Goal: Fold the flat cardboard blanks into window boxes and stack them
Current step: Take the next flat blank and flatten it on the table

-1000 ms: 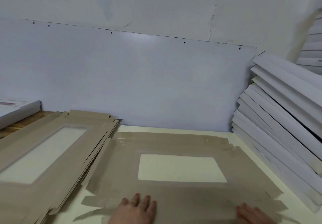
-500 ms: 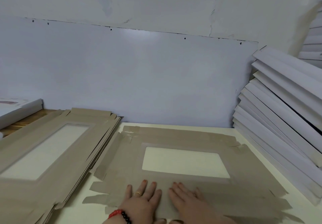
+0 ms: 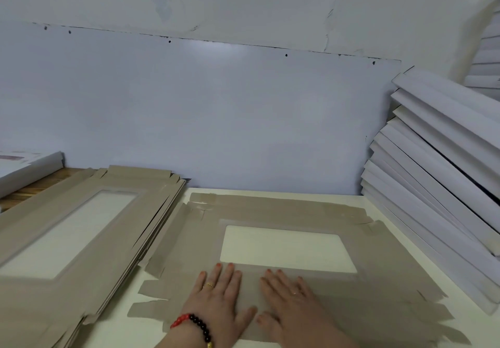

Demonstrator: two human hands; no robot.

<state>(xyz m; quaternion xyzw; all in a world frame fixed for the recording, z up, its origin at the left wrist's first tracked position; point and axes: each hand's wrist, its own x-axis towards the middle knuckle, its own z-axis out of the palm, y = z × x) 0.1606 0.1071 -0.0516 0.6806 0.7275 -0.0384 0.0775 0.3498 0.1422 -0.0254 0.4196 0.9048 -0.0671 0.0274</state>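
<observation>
change: left hand (image 3: 219, 297) and right hand (image 3: 290, 300), wide apart a second ago, now side by side on blank (image 3: 273, 212) near edge
meaning: likely pressing down before first flap fold (my read)
hands: both flat, fingers spread, gripping nothing
blank: one, flat on worktop (image 3: 378, 205), window centred
counts: one blank stack (image 3: 81, 212) left; finished boxes (image 3: 433, 174) right, roughly a dozen

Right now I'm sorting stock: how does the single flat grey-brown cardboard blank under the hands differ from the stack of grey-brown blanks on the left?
The single flat grey-brown cardboard blank lies alone on the cream table; the stack of grey-brown blanks is many sheets deep. Both hands, left hand and right hand, press the single blank flat; the stack is untouched. Both are unfolded, with rectangular windows.
</observation>
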